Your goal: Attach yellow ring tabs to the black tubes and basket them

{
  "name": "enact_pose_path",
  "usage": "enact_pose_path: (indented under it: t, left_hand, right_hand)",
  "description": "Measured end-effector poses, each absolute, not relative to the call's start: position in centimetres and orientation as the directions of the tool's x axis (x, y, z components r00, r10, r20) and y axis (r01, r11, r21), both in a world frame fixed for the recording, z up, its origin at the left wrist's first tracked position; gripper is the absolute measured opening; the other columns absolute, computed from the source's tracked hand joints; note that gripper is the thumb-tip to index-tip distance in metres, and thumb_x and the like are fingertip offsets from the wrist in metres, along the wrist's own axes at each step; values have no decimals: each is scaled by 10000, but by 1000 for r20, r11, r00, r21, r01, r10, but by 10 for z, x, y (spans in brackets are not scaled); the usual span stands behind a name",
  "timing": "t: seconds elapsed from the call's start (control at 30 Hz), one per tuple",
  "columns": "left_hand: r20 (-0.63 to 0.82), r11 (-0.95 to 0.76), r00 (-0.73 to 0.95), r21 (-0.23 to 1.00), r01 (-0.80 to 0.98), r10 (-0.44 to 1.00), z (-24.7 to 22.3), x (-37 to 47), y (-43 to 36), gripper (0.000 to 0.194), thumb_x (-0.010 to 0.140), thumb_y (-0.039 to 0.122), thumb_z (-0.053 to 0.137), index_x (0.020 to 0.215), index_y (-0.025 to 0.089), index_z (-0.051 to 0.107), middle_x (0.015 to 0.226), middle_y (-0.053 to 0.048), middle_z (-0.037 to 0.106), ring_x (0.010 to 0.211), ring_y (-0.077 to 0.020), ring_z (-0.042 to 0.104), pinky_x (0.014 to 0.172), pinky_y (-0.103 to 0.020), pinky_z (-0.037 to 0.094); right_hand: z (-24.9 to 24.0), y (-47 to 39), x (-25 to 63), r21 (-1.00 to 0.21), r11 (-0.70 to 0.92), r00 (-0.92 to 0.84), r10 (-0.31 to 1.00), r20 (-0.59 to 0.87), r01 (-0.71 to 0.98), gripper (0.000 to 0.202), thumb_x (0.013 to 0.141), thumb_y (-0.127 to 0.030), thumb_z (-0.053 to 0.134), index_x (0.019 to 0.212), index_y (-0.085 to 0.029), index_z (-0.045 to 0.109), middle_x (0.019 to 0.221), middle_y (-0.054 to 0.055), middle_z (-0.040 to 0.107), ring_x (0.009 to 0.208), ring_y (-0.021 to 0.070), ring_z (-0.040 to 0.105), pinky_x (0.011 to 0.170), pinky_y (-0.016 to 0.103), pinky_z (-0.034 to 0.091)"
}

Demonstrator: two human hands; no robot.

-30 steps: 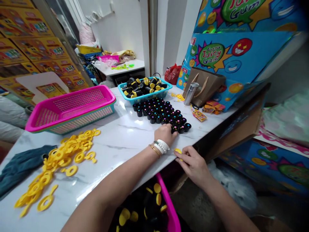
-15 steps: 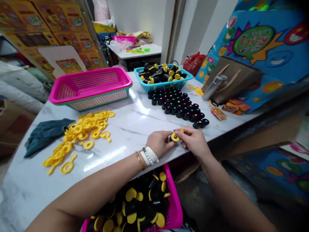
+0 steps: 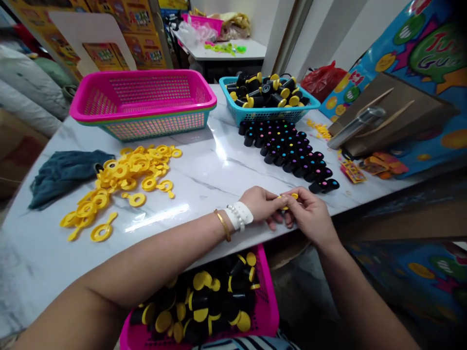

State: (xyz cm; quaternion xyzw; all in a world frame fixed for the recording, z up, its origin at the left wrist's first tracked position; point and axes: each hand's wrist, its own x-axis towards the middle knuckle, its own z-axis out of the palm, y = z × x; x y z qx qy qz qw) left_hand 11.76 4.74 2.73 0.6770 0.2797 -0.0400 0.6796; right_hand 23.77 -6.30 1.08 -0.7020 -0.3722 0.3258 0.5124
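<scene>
My left hand (image 3: 260,204) and my right hand (image 3: 310,212) meet at the table's front edge. Both are closed on a yellow ring with a short handle (image 3: 295,195), pinched between thumbs and fingers. Most of the ring is hidden by my fingers, and I cannot see whether a black cylinder is still inside it. Just beyond my right hand stand rows of black cylinders (image 3: 292,150) with small coloured dots on top. To the left lies a loose heap of similar yellow rings (image 3: 140,163).
A pink basket (image 3: 272,304) of black-and-yellow cylinders sits below the table edge. Behind are stacked pink and teal baskets (image 3: 146,116) and a blue basket (image 3: 270,115) of more cylinders. A dark cloth (image 3: 67,172), metal flask (image 3: 357,126) and paper bag (image 3: 397,109) lie around.
My view has shifted, so the table items appear higher. My fingers have closed further over the yellow ring; its dark centre with a pink dot, visible before, is now covered.
</scene>
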Motion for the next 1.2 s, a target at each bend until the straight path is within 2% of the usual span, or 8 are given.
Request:
enact_pose_path:
  t: [0.13,0.3,0.43,0.53,0.77,0.87,1.07,1.2]
  left_hand:
    - [-523,442,809,813,378,270,27,125,45,313,931,316,522,1120,99,646,648,-50,681,487,-92,614,453,-167,460]
    - [-588,560,761,741,372,273,32,122,43,324,955,305,479,1086,41,614,600,-76,669,533,-136,660,492,-209,547]
    - [-579,545,765,752,370,281,30,123,45,359,983,305,386,1105,47,605,592,-96,671,518,-158,665,463,-223,549]
    - [-545,512,780,786,347,307,27,124,45,345,968,328,426,1072,59,616,592,-103,676,536,-174,677,461,-225,545]
    - [-595,507,731,767,392,335,29,128,44,364,968,356,414,940,48,606,547,-104,662,511,-189,667,509,-283,566]
    - [-586,484,729,782,393,354,32,129,47,371,973,353,393,948,47,602,538,-101,659,510,-191,668,520,-288,569]
    - [-589,504,766,758,414,258,29,125,48,479,956,457,397,866,37,609,559,-138,664,529,-200,675,507,-281,569]
    - [-559,477,781,786,394,277,23,127,46,401,955,394,425,859,54,616,540,-118,663,496,-173,659,483,-241,551]
  right_hand:
    - [12,-63,233,-948,-245,510,853,-110,206,306,869,-529,567,853,-232,494,403,-106,447,250,70,375,263,166,239]
    - [11,-64,228,-969,-204,528,843,-101,140,304,861,-520,578,843,-226,504,391,-116,406,246,61,339,255,155,226]
    - [12,-67,248,-944,-236,389,867,-311,-229,341,857,-514,563,892,-175,582,599,-33,553,373,84,499,289,174,370]
    - [15,-65,271,-862,-329,221,874,-432,-386,304,841,-439,591,887,-140,613,704,17,609,455,91,556,297,159,369]
    - [31,-42,281,-907,-421,27,907,-421,-9,310,752,-382,753,860,-178,547,515,-84,542,343,47,443,318,134,319]
    - [38,-41,270,-917,-388,71,921,-383,97,353,746,-432,745,844,-195,502,513,-99,542,338,47,448,326,136,336]
    - [26,-54,270,-881,-474,112,874,-473,-21,414,759,-527,694,934,-226,470,500,-97,557,420,117,604,416,195,493]
    - [24,-55,268,-886,-463,125,878,-462,-18,410,753,-516,706,910,-222,467,514,-67,597,473,124,637,483,205,520]
